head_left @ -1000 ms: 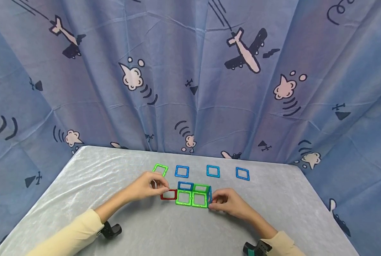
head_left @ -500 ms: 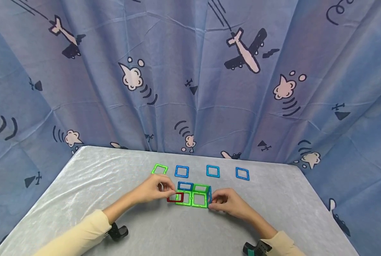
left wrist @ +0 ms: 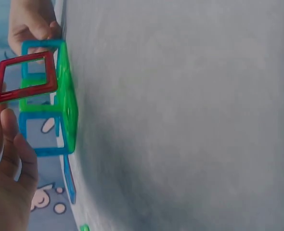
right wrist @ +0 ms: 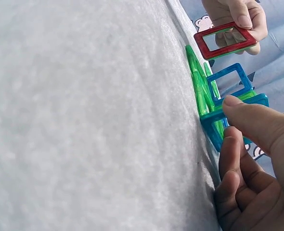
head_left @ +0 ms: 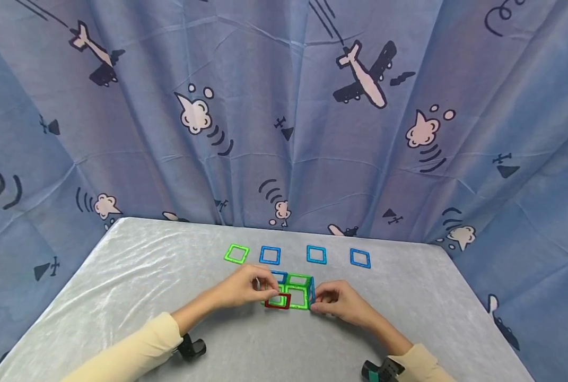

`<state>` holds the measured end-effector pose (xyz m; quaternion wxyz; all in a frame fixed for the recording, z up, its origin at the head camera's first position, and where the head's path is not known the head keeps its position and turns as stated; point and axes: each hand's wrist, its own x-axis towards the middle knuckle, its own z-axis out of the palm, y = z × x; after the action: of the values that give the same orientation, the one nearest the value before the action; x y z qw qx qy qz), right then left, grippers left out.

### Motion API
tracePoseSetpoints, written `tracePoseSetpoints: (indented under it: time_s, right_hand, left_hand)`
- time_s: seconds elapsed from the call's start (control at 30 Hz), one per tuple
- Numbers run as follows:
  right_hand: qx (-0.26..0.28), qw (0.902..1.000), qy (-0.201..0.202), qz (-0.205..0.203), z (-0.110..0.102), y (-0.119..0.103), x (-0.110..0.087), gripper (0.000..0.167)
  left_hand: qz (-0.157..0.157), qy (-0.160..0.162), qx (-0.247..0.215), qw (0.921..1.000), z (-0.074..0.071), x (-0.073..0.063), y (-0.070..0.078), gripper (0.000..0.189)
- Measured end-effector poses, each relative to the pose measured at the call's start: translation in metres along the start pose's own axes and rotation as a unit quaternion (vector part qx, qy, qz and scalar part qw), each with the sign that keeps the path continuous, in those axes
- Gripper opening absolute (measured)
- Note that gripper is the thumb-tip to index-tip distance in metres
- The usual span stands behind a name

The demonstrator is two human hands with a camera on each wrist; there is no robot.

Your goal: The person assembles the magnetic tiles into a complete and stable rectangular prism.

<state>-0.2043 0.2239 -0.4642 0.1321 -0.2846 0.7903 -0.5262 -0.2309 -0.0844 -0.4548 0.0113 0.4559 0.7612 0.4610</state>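
My left hand [head_left: 247, 286] pinches a red square magnetic tile [left wrist: 29, 92] at its edge, with the open-centred frame held tilted over the left part of a small tile build. Two green square tiles [head_left: 299, 307] lie side by side as the base of that build. Along their back edge stand a blue tile [head_left: 280, 272] on the left and a green tile [head_left: 298, 275] on the right. My right hand [head_left: 343, 303] holds the upright blue tile [right wrist: 212, 116] at the build's right end, thumb on its top edge. The left hand partly hides the back blue tile.
Behind the build, several loose tiles lie flat in a row: a green one [head_left: 236, 245], then blue ones [head_left: 270, 247]. The grey cloth-covered table [head_left: 284, 350] ends at a blue curtain [head_left: 245, 175] with a plane print.
My left hand has carried the red tile rightward and toward me, from the build's left side to over its left green tile. The right hand stays at the blue end tile.
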Motion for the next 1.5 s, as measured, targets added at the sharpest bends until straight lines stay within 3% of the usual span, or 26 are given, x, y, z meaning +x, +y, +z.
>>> tracePoseSetpoints:
  time_s: [0.37, 0.7, 1.23, 1.5]
  right_hand:
    - [-0.009, 1.0, 0.002, 0.001, 0.0, 0.0, 0.0, 0.009]
    - [-0.009, 0.9999, 0.003, -0.005, -0.001, 0.0, 0.0, 0.008]
    - [-0.012, 0.9999, -0.004, -0.01, -0.002, 0.001, -0.001, 0.009]
    - [-0.009, 0.9998, -0.004, -0.015, -0.002, 0.003, 0.0, 0.008]
  left_hand:
    - [0.02, -0.019, 0.004, 0.9996, 0.019, 0.014, 0.0, 0.004]
    - [0.024, -0.016, -0.002, 0.9996, 0.029, 0.021, 0.001, 0.002]
    - [-0.007, -0.01, -0.011, 0.9999, 0.037, 0.028, -0.002, 0.002]
    - [-0.007, -0.007, -0.032, 0.9994, 0.036, 0.025, -0.002, 0.016]
